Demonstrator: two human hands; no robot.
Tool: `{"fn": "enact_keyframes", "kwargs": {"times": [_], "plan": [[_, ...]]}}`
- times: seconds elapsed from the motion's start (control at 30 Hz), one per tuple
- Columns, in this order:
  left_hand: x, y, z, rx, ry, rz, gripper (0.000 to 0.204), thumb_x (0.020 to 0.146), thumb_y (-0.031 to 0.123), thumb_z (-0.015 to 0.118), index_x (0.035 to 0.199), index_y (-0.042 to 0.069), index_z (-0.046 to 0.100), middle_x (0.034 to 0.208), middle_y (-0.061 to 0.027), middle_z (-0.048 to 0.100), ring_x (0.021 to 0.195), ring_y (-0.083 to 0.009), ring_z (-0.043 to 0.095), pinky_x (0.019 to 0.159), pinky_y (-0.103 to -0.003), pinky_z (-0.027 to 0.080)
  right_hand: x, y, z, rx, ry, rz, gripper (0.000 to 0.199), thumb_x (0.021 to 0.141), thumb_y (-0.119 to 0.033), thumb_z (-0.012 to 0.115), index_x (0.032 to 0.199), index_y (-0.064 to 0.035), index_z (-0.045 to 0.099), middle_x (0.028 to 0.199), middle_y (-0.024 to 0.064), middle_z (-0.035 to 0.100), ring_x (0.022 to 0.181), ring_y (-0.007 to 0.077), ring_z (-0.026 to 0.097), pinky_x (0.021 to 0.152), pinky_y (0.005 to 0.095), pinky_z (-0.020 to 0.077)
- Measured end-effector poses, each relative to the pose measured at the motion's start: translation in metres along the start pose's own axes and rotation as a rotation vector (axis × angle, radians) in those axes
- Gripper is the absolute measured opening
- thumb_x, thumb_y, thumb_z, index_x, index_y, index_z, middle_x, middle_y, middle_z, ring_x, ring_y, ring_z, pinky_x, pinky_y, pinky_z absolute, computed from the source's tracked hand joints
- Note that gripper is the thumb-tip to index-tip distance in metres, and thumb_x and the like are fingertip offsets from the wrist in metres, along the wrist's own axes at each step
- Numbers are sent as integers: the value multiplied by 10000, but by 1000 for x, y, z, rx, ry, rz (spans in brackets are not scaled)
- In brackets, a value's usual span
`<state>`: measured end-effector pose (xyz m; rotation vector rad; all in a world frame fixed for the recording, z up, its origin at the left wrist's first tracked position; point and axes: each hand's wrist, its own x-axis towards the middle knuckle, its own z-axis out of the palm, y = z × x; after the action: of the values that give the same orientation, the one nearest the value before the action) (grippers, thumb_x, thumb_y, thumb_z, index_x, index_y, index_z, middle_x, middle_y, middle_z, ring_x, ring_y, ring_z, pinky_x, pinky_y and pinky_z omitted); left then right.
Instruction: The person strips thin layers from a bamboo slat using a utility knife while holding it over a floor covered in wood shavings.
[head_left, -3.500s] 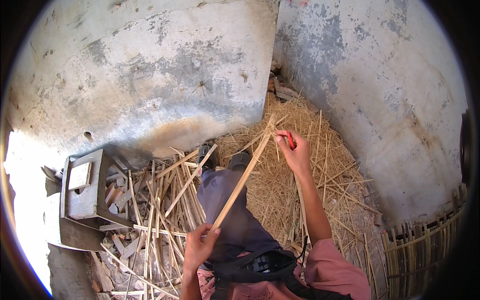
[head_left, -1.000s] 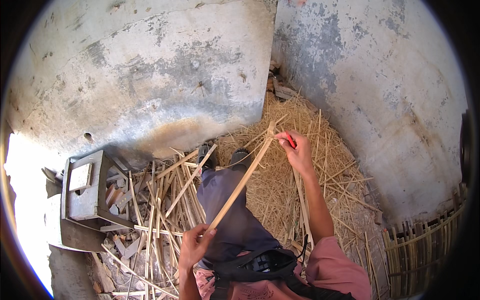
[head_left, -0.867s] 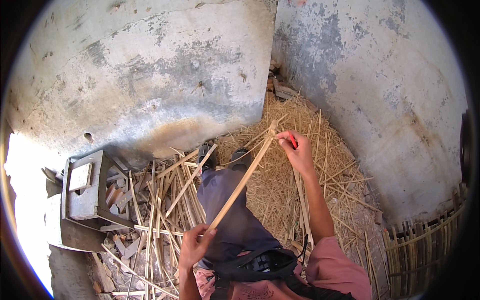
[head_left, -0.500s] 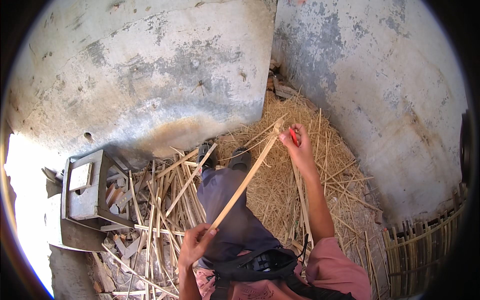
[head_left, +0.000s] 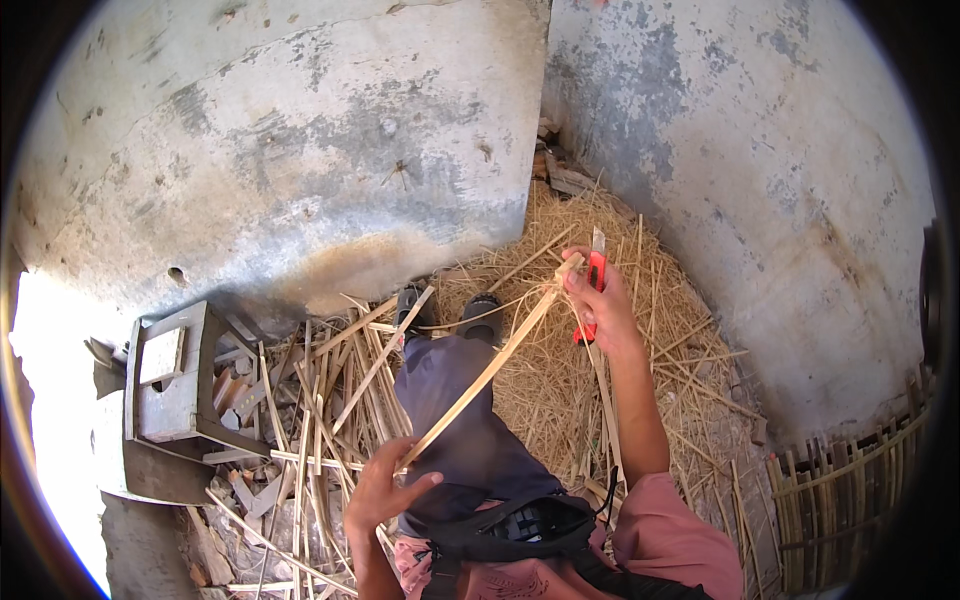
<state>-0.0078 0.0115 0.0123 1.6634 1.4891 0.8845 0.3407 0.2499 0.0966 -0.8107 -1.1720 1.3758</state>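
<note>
Strip (head_left: 490,375) is pinched near its upper end by right hand (head_left: 610,312), fingers curled closed; cutter (head_left: 597,270) is held in same hand, blade up. Since half a second ago, cutter has been turned upright with more of it exposed, and left thumb has been lifted off strip. Left hand (head_left: 378,490) is opened, strip's lower end at its fingers. Strip is slanted between hands, above trousers (head_left: 430,370). Straw (head_left: 540,395) is seen below right hand, sticks (head_left: 310,450) left of trousers; both hands are well apart from walls (head_left: 300,150).
</note>
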Motion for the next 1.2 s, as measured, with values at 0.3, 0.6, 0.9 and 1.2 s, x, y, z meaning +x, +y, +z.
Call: {"fn": "enact_keyframes", "kwargs": {"times": [0.3,0.6,0.9,1.2], "plan": [[56,55,21,-85,73,222,633,852,201,928,1378,26,623,1186,-143,737,1042,-278,741,915,-400,588,-9,-1,18,103,14,15,410,989,-171,809,1315,-47,593,899,8,686,515,-8,406,436,200,285],[80,59,41,-244,93,101,219,1038,135,745,1196,-17,736,853,-21,727,715,-65,604,647,-247,482,-15,-16,17,-348,157,-218,424,1065,-273,699,1404,-52,576,1071,49,682,649,18,496,591,195,433],[82,79,40,-115,328,25,293,964,207,827,1172,6,782,993,-177,796,846,-265,755,746,-377,576,-64,-28,24,-722,102,-440,310,1116,-186,549,1395,-58,513,1114,98,659,786,105,618,614,259,479],[83,94,39,-116,366,35,300,945,189,838,1173,1,781,1026,-176,799,872,-277,763,740,-387,578,-86,-8,62,-847,-211,-523,229,969,-156,809,1109,-34,676,1001,107,726,861,240,780,719,321,618]]}}
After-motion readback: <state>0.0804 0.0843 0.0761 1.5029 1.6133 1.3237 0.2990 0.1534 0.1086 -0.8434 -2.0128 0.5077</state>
